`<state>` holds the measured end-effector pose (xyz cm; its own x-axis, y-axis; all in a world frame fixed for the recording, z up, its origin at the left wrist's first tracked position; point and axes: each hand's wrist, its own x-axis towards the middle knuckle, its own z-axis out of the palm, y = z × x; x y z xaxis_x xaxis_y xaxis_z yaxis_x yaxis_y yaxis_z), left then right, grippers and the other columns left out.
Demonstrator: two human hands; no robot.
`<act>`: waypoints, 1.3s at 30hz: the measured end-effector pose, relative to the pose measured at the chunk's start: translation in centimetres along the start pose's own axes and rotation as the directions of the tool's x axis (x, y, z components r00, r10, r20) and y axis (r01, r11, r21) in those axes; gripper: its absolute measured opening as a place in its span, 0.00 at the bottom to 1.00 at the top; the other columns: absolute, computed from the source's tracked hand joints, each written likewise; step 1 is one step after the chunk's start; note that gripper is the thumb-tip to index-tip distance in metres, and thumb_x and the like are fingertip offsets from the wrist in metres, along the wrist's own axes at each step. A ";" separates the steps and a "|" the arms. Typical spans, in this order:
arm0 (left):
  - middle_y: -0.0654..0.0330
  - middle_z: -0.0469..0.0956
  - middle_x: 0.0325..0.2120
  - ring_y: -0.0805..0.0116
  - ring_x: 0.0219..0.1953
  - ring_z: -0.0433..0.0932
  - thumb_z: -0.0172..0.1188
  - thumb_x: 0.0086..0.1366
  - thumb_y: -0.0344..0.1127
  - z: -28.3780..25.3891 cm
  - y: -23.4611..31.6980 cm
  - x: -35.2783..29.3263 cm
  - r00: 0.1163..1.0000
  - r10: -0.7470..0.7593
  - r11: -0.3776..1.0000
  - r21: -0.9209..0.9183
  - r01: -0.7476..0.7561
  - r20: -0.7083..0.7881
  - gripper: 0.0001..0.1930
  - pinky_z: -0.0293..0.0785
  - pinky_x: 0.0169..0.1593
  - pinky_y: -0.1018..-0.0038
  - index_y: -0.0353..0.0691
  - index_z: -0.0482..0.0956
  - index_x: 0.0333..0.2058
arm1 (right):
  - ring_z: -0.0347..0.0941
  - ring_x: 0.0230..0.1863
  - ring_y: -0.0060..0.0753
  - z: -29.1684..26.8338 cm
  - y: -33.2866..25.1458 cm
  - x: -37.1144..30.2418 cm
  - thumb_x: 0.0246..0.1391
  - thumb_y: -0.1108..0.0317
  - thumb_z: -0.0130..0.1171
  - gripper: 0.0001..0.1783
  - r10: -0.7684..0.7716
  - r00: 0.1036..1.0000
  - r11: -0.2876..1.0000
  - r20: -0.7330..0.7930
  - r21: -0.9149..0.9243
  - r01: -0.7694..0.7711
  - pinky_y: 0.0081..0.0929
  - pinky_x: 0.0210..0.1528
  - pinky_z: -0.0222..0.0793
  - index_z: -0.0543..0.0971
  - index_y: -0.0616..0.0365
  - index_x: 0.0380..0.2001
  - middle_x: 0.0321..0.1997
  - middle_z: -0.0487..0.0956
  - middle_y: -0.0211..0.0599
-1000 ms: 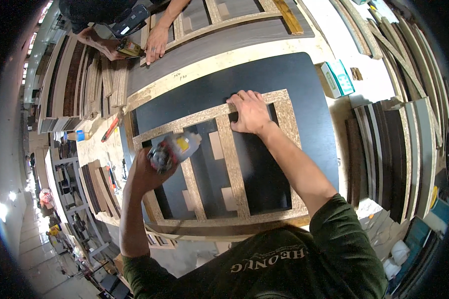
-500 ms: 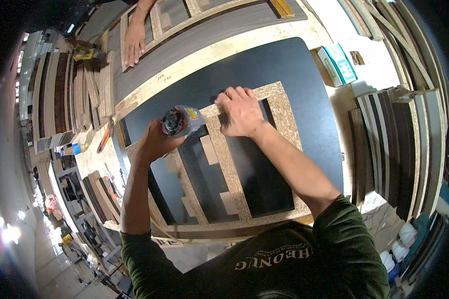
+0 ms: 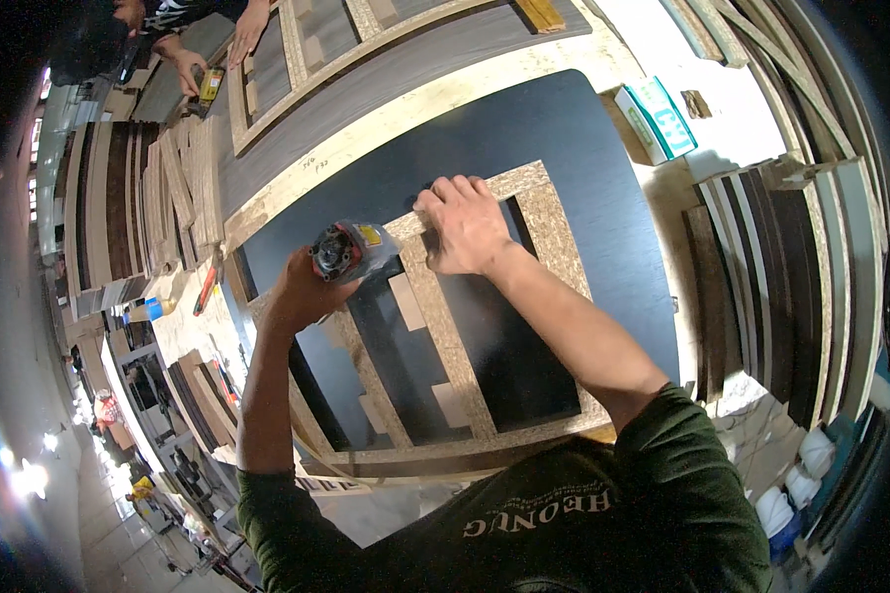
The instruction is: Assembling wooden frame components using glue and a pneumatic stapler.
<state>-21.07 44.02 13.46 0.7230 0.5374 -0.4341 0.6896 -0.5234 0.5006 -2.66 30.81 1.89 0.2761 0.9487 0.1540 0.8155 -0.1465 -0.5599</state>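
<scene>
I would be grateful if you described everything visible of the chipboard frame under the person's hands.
The chipboard frame looks ladder-like: pale, speckled strips with narrower crosspieces inside and a broad strip at its right end. Small pale blocks sit beside the inner crosspieces. It lies flat on a black panel, slightly askew in view. The right hand grips its far strip. The left hand holds a power tool over its far left part; contact there is hidden.
</scene>
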 end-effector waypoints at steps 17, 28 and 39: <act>0.53 0.82 0.27 0.67 0.29 0.81 0.71 0.47 0.35 1.5 -2.3 0.4 0.980 0.091 0.985 -0.126 -0.115 -0.177 0.17 0.76 0.33 0.70 0.33 0.79 0.34 | 0.66 0.48 0.41 0.0 -0.6 0.2 0.33 0.62 0.63 0.25 -0.008 1.000 0.999 0.024 0.031 0.008 0.38 0.56 0.58 0.73 0.52 0.40 0.40 0.70 0.40; 0.52 0.81 0.33 0.54 0.37 0.81 0.70 0.48 0.37 3.0 1.8 -3.7 0.986 0.119 0.992 -0.024 -0.123 -0.114 0.18 0.76 0.38 0.66 0.38 0.80 0.39 | 0.64 0.55 0.42 -1.2 -0.3 -0.3 0.31 0.56 0.68 0.34 -0.025 0.992 1.000 0.123 -0.010 0.026 0.36 0.64 0.52 0.73 0.54 0.46 0.46 0.70 0.39; 0.50 0.77 0.21 0.53 0.24 0.78 0.62 0.49 0.34 12.7 4.8 -24.1 0.977 -0.146 0.988 -0.064 0.137 -0.158 0.08 0.73 0.29 0.68 0.37 0.77 0.26 | 0.51 0.69 0.38 -6.4 7.8 -9.1 0.55 0.59 0.49 0.20 0.397 0.904 0.915 -0.157 0.147 -0.377 0.61 0.68 0.32 0.76 0.48 0.50 0.62 0.68 0.29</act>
<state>-34.67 20.17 16.84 0.5991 0.7055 -0.3787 0.7780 -0.4012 0.4834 4.45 19.26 1.31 0.6534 0.7557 0.0442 0.5674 -0.4502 -0.6895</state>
